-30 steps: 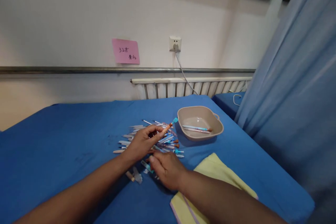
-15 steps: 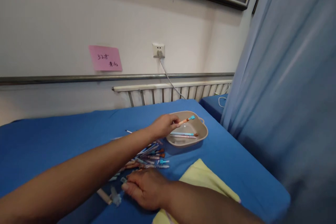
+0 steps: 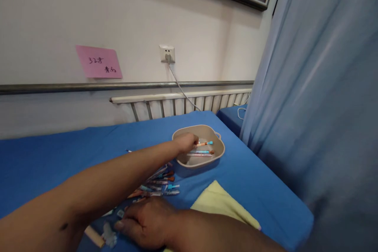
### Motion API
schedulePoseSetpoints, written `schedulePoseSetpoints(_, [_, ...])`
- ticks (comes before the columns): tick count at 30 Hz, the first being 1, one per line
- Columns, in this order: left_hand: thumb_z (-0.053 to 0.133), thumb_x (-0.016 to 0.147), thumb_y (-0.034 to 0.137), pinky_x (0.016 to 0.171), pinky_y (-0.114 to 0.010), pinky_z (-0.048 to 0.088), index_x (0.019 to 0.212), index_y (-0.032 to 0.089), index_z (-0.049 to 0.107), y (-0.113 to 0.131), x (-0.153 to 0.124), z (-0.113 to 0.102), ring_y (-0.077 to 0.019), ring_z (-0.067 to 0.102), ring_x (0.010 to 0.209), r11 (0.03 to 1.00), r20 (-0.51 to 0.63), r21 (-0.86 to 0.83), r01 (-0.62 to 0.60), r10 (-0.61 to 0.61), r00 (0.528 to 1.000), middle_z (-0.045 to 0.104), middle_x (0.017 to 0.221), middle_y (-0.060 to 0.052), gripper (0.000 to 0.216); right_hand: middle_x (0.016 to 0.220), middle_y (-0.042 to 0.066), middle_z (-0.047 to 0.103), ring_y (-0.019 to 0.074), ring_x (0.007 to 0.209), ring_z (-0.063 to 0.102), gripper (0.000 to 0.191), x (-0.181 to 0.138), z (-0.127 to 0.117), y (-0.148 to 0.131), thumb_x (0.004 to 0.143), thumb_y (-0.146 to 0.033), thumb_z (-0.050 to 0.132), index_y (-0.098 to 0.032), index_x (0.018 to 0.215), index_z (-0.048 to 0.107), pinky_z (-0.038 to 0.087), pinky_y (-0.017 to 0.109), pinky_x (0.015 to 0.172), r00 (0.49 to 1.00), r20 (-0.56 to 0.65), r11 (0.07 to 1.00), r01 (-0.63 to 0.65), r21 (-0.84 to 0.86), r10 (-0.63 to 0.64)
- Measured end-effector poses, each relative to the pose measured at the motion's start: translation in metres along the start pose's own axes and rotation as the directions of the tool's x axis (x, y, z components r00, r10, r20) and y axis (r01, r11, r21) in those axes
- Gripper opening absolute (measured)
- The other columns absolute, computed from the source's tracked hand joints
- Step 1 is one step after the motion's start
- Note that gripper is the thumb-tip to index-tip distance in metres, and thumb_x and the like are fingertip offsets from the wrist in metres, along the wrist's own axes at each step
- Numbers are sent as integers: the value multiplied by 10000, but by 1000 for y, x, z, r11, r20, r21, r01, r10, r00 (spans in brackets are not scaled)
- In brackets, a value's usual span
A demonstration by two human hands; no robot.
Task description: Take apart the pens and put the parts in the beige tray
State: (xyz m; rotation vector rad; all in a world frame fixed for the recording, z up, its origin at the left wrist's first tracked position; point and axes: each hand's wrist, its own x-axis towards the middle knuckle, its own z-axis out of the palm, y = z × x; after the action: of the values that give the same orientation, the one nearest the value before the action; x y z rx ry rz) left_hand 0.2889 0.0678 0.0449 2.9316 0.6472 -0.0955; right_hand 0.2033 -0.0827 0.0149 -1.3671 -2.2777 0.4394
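My left hand is inside the beige basin, with its fingers pinched on a peach-coloured pen with a blue end. Below that pen, a light blue pen and a pinkish pen lie in the basin. My right hand rests on the bed at the near edge of a pile of pens, thumb apart from the fingers. Its fingertips are partly out of sight. Close to the thumb are a peach tube-like piece and a crumpled translucent piece.
A yellow cloth lies right of my right hand on the blue bed sheet. Behind the bed runs a railing, with a cable hanging from a wall socket. A blue curtain hangs at the right.
My left hand has lowered the peach pen further into the basin, nearer the other pens. My right hand stays by the pile. The whole view has shifted slightly.
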Motion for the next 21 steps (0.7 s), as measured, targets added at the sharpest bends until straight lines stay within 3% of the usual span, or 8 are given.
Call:
schedulePoseSetpoints(12, [587,695,258,616,-286,405,829,194,726,3,15,15,-258,633,778,998,63,67,21,-25,998,700,827,-98,204,952,28,695,163,895,627,426,2,-1,3,947,-410,266,-183,923,626,462,235,768,1000,-3,998,32,58,-31])
schedulePoseSetpoints(21, [603,653,230,636,-276,420,791,189,729,10,26,15,-233,630,730,997,118,76,33,-42,992,699,776,-77,192,961,39,698,183,921,632,442,3,-7,1,947,-405,242,-180,922,622,475,248,768,999,42,999,16,40,-18])
